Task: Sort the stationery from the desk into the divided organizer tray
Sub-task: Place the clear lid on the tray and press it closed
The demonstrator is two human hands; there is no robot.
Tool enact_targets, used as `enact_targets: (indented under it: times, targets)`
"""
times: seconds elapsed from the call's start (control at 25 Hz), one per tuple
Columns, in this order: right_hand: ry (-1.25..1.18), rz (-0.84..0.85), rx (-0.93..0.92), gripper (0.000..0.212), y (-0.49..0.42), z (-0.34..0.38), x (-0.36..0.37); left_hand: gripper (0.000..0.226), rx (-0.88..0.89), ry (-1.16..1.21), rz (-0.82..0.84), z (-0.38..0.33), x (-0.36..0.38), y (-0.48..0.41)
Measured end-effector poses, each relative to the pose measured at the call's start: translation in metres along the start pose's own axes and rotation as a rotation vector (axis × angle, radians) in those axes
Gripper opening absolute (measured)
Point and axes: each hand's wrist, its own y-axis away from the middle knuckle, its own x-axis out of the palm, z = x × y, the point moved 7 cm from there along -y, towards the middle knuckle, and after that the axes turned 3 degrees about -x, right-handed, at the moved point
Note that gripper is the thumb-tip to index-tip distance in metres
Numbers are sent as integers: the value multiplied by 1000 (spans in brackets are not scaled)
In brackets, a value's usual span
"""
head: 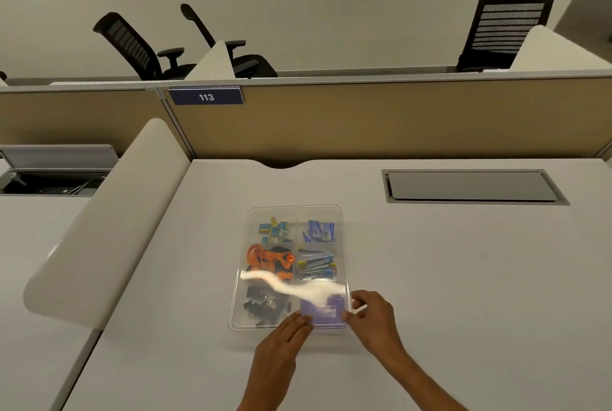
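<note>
Clear plastic divided tray [342,228] sits mid pale grey counter [463,278]. All six compartments are filled:
- far: small blue-yellow boxes [275,229], blue clips [319,231]
- middle: orange-black lanyard [270,261], long metal clips [316,265]
- near: black binder clips [263,304], purple pad [323,311]

No loose stationery visible on counter; sorting looks essentially done. Left grip [281,341], fingers straight, touches near rim. Right grip [374,318] seems to pinch tray's near-right corner.
</note>
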Motion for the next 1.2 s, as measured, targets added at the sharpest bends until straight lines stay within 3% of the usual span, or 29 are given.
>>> enact_targets:
  times: [0.16, 0.52, 0.64, 0.8, 0.92, 1.04, 1.2]
  targets:
    - [32, 0, 17, 36, 0, -1, 4, 77, -14, 23, 17, 10, 2, 1]
    - [107, 25, 56, 28, 5, -12, 9, 64, -4, 79, 25, 23, 6, 0]
    - [154, 50, 37, 38, 4, -8, 6, 24, 21, 150, -20, 27, 4, -3]
    - [343, -83, -173, 52, -5, 29, -4, 37, -162, 244, -206, 52, -50, -27]
    - [375, -113, -374, 70, -30, 70, 7, 52, -289, 108, -294, 94, -83, -70]
    - [470, -58, -467, 95, -66, 95, 33, 63, -371, -12, -200, 129, -73, -115]
    - [540, -10, -491, 96, -100, 94, 55, 77, -287, -145, 21, 147, -33, -149]
